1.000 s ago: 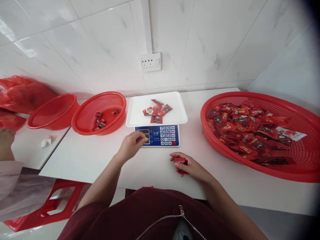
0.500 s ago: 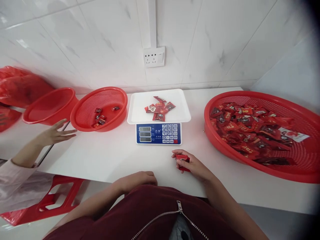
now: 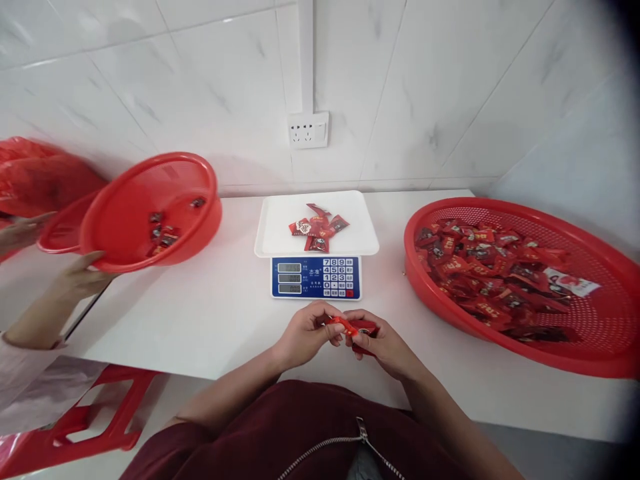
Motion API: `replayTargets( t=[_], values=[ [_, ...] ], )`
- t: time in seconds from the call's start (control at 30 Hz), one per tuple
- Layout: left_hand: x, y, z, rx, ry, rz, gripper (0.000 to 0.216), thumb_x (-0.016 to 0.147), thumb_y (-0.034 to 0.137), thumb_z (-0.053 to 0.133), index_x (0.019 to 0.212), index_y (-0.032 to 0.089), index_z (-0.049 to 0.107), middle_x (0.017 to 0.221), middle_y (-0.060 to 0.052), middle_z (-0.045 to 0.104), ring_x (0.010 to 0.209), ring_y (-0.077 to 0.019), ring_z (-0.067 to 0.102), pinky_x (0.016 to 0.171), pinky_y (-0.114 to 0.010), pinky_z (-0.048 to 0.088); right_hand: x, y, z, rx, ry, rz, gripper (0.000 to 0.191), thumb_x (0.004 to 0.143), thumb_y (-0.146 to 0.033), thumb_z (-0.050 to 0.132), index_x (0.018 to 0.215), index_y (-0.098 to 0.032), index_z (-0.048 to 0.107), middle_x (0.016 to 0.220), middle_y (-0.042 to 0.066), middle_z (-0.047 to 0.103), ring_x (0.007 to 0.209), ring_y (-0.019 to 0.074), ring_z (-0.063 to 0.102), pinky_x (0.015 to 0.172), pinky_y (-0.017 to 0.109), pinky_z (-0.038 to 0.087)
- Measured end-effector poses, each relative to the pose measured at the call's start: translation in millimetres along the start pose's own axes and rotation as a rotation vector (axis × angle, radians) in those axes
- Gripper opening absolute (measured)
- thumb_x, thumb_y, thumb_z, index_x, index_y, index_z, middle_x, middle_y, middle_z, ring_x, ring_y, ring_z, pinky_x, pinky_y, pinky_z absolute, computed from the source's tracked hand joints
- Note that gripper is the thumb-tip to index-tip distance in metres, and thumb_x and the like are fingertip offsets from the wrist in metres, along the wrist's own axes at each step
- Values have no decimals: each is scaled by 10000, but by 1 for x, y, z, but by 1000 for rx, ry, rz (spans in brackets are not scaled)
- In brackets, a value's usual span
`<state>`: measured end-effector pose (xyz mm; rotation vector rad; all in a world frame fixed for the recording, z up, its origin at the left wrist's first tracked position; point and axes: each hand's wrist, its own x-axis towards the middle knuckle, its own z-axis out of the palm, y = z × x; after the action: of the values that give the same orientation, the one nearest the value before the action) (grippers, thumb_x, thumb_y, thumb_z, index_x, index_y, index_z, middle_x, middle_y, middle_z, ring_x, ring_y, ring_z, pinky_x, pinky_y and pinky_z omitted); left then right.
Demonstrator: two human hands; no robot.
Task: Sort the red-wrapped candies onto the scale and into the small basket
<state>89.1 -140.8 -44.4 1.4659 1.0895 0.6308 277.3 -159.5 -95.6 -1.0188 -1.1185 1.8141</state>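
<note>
My left hand (image 3: 304,339) is closed in a pinch on a small red wrapped packet (image 3: 342,325), just in front of the scale. Right beside it, my right hand (image 3: 389,348) has its fingers curled round more red packets (image 3: 365,331); how many is hidden. Beyond both hands stands a blue-faced digital scale (image 3: 316,277) with a white tray (image 3: 270,227) on top. Several red packets (image 3: 316,228) lie in a loose heap on that tray.
At right, a large red basket (image 3: 505,357) holds many red packets. A co-worker's hand (image 3: 83,277) grips a tilted red basket (image 3: 213,213) with a few packets inside. Further left are another red basket (image 3: 60,233) and red bags (image 3: 45,177). A red stool (image 3: 113,427) stands below the table.
My left hand has come up from the table edge to meet my right hand and now pinches a packet. The co-worker has lifted and tilted the red basket, moving it left.
</note>
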Motion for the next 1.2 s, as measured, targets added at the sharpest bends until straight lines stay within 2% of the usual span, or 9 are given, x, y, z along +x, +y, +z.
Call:
replayTargets(
  t=[0.1, 0.2, 0.4, 0.57, 0.77, 0.87, 0.97, 1.1, 1.2],
  values=[
    [4, -4, 8, 87, 122, 94, 134, 817, 363, 598, 848, 265, 684, 892, -3, 687, 689, -161, 662, 580, -317, 553, -1, -8, 7, -63, -20, -56, 399, 686, -532, 725, 947, -249, 623, 722, -21, 568, 587, 120, 505, 504, 257, 453],
    [8, -9, 9, 52, 138, 185, 153, 782, 396, 621, 766, 247, 651, 842, -32, 645, 684, -167, 620, 602, -347, 554, 0, -11, 12, -193, 53, -91, 301, 786, -541, 613, 904, -267, 647, 802, 3, 545, 603, 136, 519, 479, 276, 461],
    [8, -8, 4, -90, 37, 54, 216, 766, 437, 616, 729, 241, 534, 651, 9, 591, 592, -157, 565, 581, -338, 502, 1, -13, 18, -337, 105, -125, 319, 843, -538, 523, 765, -274, 683, 828, 11, 501, 556, 124, 505, 454, 289, 471],
    [7, -10, 1, -190, -44, 22, 252, 780, 481, 562, 707, 258, 470, 559, 37, 529, 483, -148, 509, 497, -324, 461, 2, -19, 23, -227, 30, -81, 360, 811, -581, 537, 749, -252, 669, 819, 9, 499, 595, 129, 514, 416, 248, 442],
    [2, -8, -2, 77, 14, 174, 109, 806, 361, 545, 751, 267, 558, 685, -7, 644, 641, -188, 591, 637, -374, 503, 3, -14, 24, -183, -13, -92, 332, 776, -576, 599, 784, -244, 617, 717, -21, 494, 565, 115, 481, 433, 230, 428],
    [1, -5, -1, -137, -79, 63, 144, 806, 392, 557, 766, 257, 529, 598, 29, 572, 509, -142, 523, 513, -311, 459, 5, -8, 24, -53, -78, -37, 355, 782, -580, 590, 754, -226, 607, 692, -14, 510, 556, 112, 474, 391, 200, 379],
    [2, -4, 0, -249, -66, 12, 199, 787, 426, 587, 770, 238, 525, 573, 51, 522, 468, -104, 467, 471, -262, 405, 6, -6, 24, 53, -96, 35, 414, 781, -623, 555, 754, -212, 598, 647, -6, 534, 526, 107, 462, 354, 177, 334],
    [1, -1, -2, -140, -3, 54, 161, 795, 392, 598, 866, 248, 588, 596, 54, 561, 527, -105, 507, 525, -260, 424, 7, -10, 23, -87, 29, -43, 402, 790, -605, 555, 737, -210, 614, 604, -27, 494, 502, 105, 457, 378, 200, 373],
    [-1, 1, -3, -47, 14, 115, 163, 812, 393, 582, 922, 287, 638, 686, 48, 636, 627, -138, 581, 593, -290, 461, 5, -16, 23, -284, 150, -155, 348, 803, -551, 569, 739, -221, 659, 773, 2, 538, 535, 107, 491, 423, 245, 426]
  ],
)
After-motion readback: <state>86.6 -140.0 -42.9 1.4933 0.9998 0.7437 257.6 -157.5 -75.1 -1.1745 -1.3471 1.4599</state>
